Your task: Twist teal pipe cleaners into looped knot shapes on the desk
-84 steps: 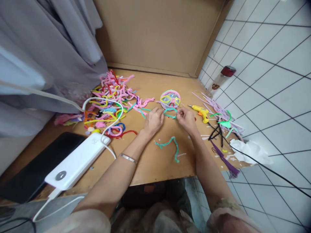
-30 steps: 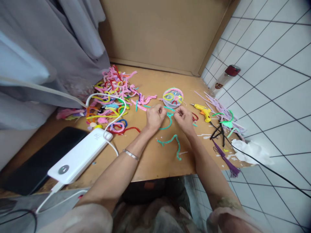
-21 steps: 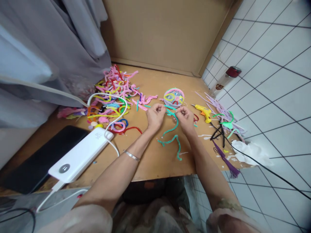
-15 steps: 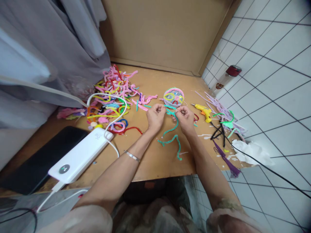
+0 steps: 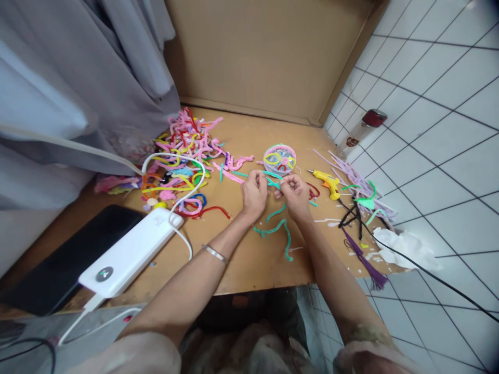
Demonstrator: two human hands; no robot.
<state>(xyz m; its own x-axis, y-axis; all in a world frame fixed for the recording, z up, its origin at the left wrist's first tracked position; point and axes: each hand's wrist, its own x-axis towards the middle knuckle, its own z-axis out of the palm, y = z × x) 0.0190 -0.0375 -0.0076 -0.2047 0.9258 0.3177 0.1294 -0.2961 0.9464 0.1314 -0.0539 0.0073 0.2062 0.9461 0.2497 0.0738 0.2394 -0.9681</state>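
Between my hands, over the middle of the table, is a teal pipe cleaner [image 5: 273, 175] bent into crossing strands. My left hand [image 5: 254, 193] pinches its left side, and a teal end sticks out beyond the fingers. My right hand [image 5: 295, 193] pinches the right side; the fingertips partly hide the strands. One teal tail hangs below the right fingers. Nearer the table's front lies another bent teal pipe cleaner [image 5: 287, 239]. Just behind my hands sits a round piece [image 5: 279, 158] with a pink rim and yellow loops.
A heap of colourful pipe cleaners [image 5: 195, 140] lies at the back left. A white power bank [image 5: 130, 252] with a cable rests beside a black slab [image 5: 74, 259]. To the right are a yellow glue gun [image 5: 328, 183], a purple tassel [image 5: 364, 259] and crumpled tissue [image 5: 405, 248].
My hands have shifted slightly, with the left turned more upright. The teal strands now cross closer to the right fingertips, and the hanging tail shows less. The view has tilted a little.
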